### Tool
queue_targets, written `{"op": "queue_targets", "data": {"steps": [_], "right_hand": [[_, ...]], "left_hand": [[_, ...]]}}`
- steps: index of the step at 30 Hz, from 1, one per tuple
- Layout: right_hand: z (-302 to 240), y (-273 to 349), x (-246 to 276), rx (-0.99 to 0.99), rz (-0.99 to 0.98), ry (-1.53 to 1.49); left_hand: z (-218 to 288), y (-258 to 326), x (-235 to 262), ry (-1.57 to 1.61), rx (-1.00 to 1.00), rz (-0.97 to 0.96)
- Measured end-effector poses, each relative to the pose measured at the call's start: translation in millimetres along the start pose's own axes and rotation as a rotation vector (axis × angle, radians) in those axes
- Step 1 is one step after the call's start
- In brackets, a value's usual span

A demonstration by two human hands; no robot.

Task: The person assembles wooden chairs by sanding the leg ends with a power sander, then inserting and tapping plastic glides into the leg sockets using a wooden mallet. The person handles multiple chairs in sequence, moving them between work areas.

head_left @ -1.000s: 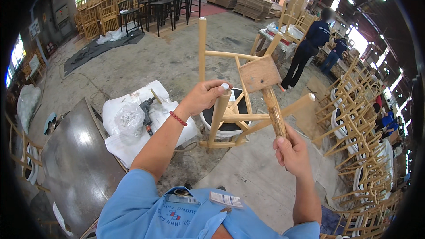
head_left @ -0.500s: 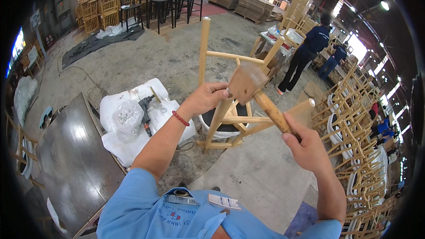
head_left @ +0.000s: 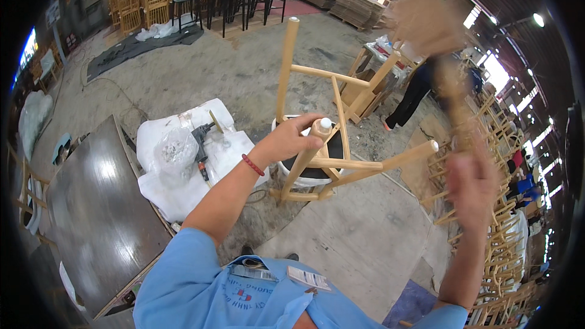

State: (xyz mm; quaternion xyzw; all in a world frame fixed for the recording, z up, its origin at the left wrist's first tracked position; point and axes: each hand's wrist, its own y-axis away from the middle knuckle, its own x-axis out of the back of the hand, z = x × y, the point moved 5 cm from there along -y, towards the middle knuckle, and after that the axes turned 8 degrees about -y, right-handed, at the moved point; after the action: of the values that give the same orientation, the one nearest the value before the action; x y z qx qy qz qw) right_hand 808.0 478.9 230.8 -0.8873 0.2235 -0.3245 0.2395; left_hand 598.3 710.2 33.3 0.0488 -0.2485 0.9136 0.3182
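Note:
A pale wooden stool or chair frame point(head_left: 341, 163) stands upside down in front of me, its legs pointing up and its dark seat point(head_left: 314, 173) low among them. My left hand point(head_left: 292, 139) is closed round the top of the nearest leg, just beside a white plastic foot cap point(head_left: 326, 123) on the leg's end. The other raised legs also show white ends. Up at the right, my right hand point(head_left: 472, 183) grips the handle of a wooden mallet point(head_left: 429, 18). Hand and mallet are smeared by motion, and the mallet's head is well above and apart from the cap.
To the left, white padding point(head_left: 177, 189) carries a bag of small white pieces point(head_left: 177, 149) and a power drill point(head_left: 201, 149). A dark tabletop point(head_left: 100, 201) lies beyond. Stacked wooden chairs point(head_left: 499, 256) line the right. A person point(head_left: 414, 94) stands behind the mallet.
The mallet has swung up and to the right, away from the leg's end, uncovering the white cap. My left hand stays on the same leg.

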Motion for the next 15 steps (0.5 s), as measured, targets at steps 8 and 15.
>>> {"op": "queue_targets", "data": {"steps": [8,15], "right_hand": [[39.2,26.4,8.9,-0.001,-0.22,0.0],[121.4,126.5,17.0,-0.626,-0.166,-0.034]], "left_hand": [[-25.5,14.7,-17.9,-0.351,0.276,-0.08],[-31.0,21.9,-12.2,-0.318,0.267,0.02]]}}
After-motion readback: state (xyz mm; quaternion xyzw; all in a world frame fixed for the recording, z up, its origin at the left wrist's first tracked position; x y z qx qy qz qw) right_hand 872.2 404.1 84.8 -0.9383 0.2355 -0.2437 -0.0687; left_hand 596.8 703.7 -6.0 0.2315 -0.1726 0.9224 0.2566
